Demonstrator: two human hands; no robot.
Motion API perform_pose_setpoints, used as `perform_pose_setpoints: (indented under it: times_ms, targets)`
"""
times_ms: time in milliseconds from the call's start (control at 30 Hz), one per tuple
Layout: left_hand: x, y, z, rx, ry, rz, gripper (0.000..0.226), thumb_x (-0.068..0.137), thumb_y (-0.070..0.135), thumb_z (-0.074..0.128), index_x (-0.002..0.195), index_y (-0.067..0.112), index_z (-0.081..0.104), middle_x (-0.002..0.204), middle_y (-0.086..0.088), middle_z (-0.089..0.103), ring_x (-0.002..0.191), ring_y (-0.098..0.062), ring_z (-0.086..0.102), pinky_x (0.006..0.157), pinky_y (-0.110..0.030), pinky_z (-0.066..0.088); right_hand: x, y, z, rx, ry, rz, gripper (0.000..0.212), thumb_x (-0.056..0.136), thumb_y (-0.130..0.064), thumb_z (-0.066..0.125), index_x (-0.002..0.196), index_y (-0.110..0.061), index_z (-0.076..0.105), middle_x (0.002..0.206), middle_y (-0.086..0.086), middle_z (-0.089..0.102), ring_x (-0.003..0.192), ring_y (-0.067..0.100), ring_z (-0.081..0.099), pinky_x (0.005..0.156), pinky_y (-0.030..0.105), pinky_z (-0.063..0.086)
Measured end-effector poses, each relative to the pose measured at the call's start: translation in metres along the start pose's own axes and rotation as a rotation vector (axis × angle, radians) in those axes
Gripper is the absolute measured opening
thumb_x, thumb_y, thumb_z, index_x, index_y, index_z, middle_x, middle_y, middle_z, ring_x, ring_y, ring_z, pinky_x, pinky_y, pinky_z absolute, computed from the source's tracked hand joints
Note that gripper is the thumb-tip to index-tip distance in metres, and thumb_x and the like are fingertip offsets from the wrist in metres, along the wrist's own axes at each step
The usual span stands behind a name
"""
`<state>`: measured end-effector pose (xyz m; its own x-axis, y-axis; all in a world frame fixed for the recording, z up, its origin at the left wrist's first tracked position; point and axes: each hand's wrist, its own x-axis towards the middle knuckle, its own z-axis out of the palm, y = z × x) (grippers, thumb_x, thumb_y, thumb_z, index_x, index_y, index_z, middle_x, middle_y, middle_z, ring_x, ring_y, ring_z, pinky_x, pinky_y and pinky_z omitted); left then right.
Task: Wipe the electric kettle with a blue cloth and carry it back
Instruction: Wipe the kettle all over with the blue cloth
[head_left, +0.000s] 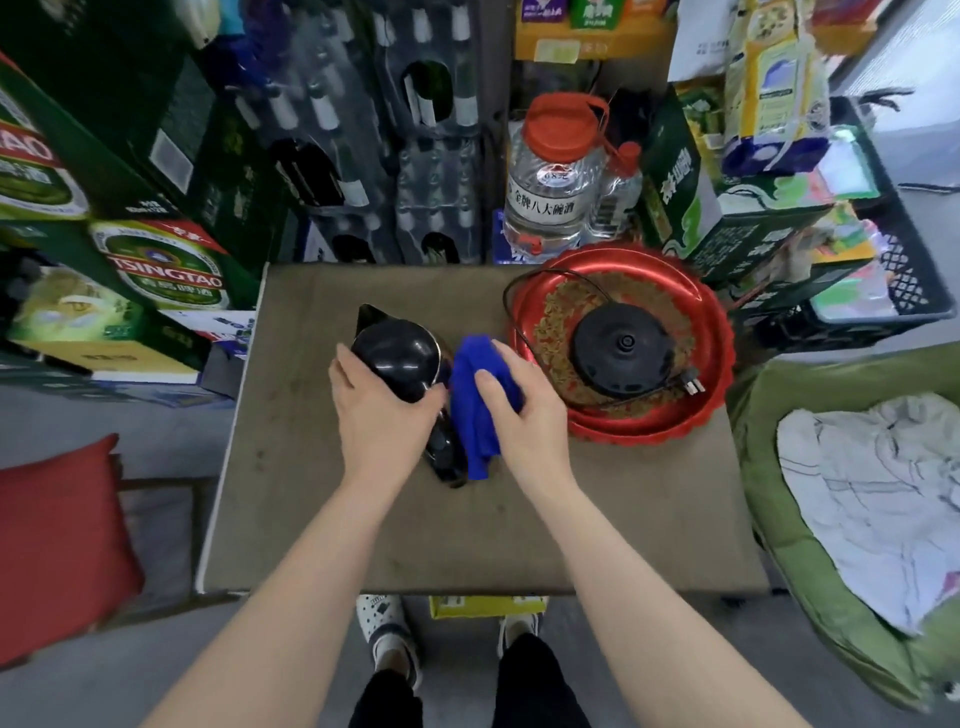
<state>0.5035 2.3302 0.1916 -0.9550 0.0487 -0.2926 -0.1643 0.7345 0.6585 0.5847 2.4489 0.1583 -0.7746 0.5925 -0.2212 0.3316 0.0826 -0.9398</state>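
A black electric kettle (397, 358) stands on the brown table (467, 530), its spout pointing to the far left and its handle toward me. My left hand (379, 410) grips the kettle at the top of the handle. My right hand (524, 410) holds a bunched blue cloth (480, 395) pressed against the kettle's right side. The kettle's round black base (621, 351) with its cord and plug lies on a red tray (649, 421) at the table's right.
Green beer cartons (166, 265) and shrink-wrapped bottle packs (363, 156) crowd the far side. A clear jug with a red cap (556, 176) stands behind the tray. A green cushioned bed (831, 519) sits right, a red cushion (57, 551) left.
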Motion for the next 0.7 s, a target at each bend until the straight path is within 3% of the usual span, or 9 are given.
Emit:
perform_pose_setpoints:
  times_ms: [133, 200, 300, 367, 467, 533, 600, 667, 700]
  targets:
    - [0.0, -0.002, 0.005, 0.037, 0.034, -0.021, 0.109, 0.076, 0.041, 0.077, 0.156, 0.014, 0.009, 0.162, -0.005, 0.018, 0.142, -0.027, 0.035, 0.109, -0.039, 0.035, 0.026, 0.015, 0.039, 0.1, -0.11, -0.023, 0.043, 0.104, -0.04, 0.055, 0.146, -0.031, 0.058, 0.153, -0.013, 0.054, 0.144, 0.003, 0.043, 0.12, 0.026, 0.032]
    - [0.001, -0.003, 0.005, 0.045, 0.056, -0.008, 0.107, 0.075, 0.038, 0.079, 0.156, 0.014, 0.012, 0.161, -0.005, 0.021, 0.142, -0.024, 0.034, 0.108, -0.035, 0.033, 0.044, 0.033, 0.048, 0.164, -0.05, 0.123, 0.043, 0.101, -0.044, 0.057, 0.14, -0.027, 0.064, 0.145, -0.009, 0.063, 0.137, 0.008, 0.054, 0.119, 0.033, 0.039]
    - [0.001, -0.001, 0.006, 0.032, 0.063, -0.001, 0.108, 0.072, 0.036, 0.082, 0.155, 0.015, 0.016, 0.159, -0.003, 0.024, 0.141, -0.02, 0.035, 0.104, -0.028, 0.032, 0.066, 0.074, 0.05, 0.206, -0.054, 0.407, 0.07, 0.081, -0.068, 0.058, 0.136, -0.025, 0.068, 0.135, 0.0, 0.071, 0.128, 0.019, 0.064, 0.114, 0.045, 0.047]
    - [0.004, -0.001, 0.002, 0.013, 0.022, 0.011, 0.107, 0.07, 0.031, 0.084, 0.154, 0.018, 0.019, 0.157, -0.001, 0.028, 0.138, -0.019, 0.038, 0.099, -0.022, 0.031, 0.058, 0.089, 0.052, 0.243, -0.082, 0.486, 0.065, 0.089, -0.062, 0.058, 0.142, -0.026, 0.062, 0.14, 0.0, 0.067, 0.131, 0.021, 0.062, 0.115, 0.047, 0.046]
    - [0.014, -0.006, -0.01, -0.026, -0.072, 0.073, 0.107, 0.059, 0.032, 0.081, 0.151, 0.02, 0.027, 0.15, 0.0, 0.04, 0.134, -0.017, 0.044, 0.102, -0.024, 0.037, 0.031, 0.048, 0.041, 0.206, -0.066, 0.402, 0.047, 0.103, -0.044, 0.051, 0.148, -0.028, 0.054, 0.149, -0.005, 0.058, 0.138, 0.015, 0.054, 0.12, 0.044, 0.041]
    - [0.022, -0.007, -0.02, -0.015, -0.162, 0.107, 0.107, 0.052, 0.035, 0.076, 0.148, 0.023, 0.03, 0.144, 0.002, 0.046, 0.13, -0.014, 0.048, 0.103, -0.026, 0.041, 0.022, 0.017, 0.034, 0.216, -0.061, 0.235, 0.042, 0.106, -0.042, 0.051, 0.145, -0.03, 0.056, 0.15, -0.011, 0.054, 0.141, 0.009, 0.049, 0.121, 0.035, 0.038]
    - [0.031, -0.004, -0.028, 0.013, -0.263, 0.128, 0.104, 0.054, 0.025, 0.077, 0.147, 0.026, 0.03, 0.139, 0.004, 0.049, 0.125, -0.012, 0.05, 0.099, -0.022, 0.042, 0.028, -0.001, 0.033, 0.171, -0.093, 0.065, 0.038, 0.107, -0.039, 0.052, 0.143, -0.031, 0.059, 0.153, -0.011, 0.05, 0.143, 0.005, 0.044, 0.119, 0.025, 0.034]
    - [0.041, -0.002, -0.034, 0.027, -0.338, 0.14, 0.103, 0.057, 0.016, 0.08, 0.146, 0.027, 0.03, 0.135, 0.004, 0.049, 0.122, -0.011, 0.051, 0.094, -0.014, 0.041, 0.042, 0.0, 0.041, 0.203, -0.097, 0.094, 0.04, 0.103, -0.045, 0.055, 0.139, -0.03, 0.062, 0.149, -0.009, 0.056, 0.139, 0.006, 0.049, 0.119, 0.028, 0.037]
    - [0.044, -0.002, -0.035, 0.037, -0.357, 0.143, 0.102, 0.059, 0.011, 0.081, 0.146, 0.026, 0.029, 0.134, 0.004, 0.049, 0.121, -0.01, 0.051, 0.09, -0.009, 0.04, 0.049, 0.005, 0.045, 0.262, -0.079, 0.199, 0.047, 0.098, -0.055, 0.056, 0.138, -0.031, 0.063, 0.144, -0.008, 0.061, 0.134, 0.009, 0.056, 0.118, 0.035, 0.042]
